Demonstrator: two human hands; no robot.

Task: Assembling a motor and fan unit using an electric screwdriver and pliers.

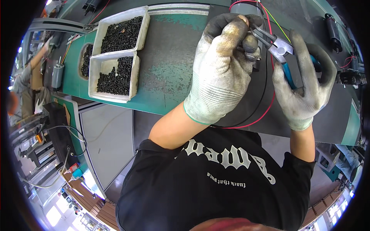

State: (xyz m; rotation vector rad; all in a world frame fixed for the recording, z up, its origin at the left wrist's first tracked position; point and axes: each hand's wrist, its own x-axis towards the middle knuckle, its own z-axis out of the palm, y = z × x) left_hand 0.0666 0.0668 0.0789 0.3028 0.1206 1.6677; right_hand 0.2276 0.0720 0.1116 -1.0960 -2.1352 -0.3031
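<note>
My left hand (225, 57), in a grey-white glove with a dark, worn thumb and fingers, is closed in a pinch at the upper middle. Whatever lies between its fingertips is too small and hidden to name. My right hand (302, 82), gloved too, grips pliers (280, 48) with blue handles and a silvery head. Their jaws point up and left, reaching the fingertips of the left hand. Behind the hands, a dark cylindrical motor (246, 5) is partly covered. A red wire (266, 111) and a black wire loop down beside it, with a yellow-green wire (275, 21) above.
Left on the green-and-grey bench (165, 81) stand two white trays (137, 77) of small black parts. Beside them is a round opening (83, 61) with similar parts. Another black motor (333, 32) lies far right. At the left edge, a co-worker's arm (38, 57) reaches in.
</note>
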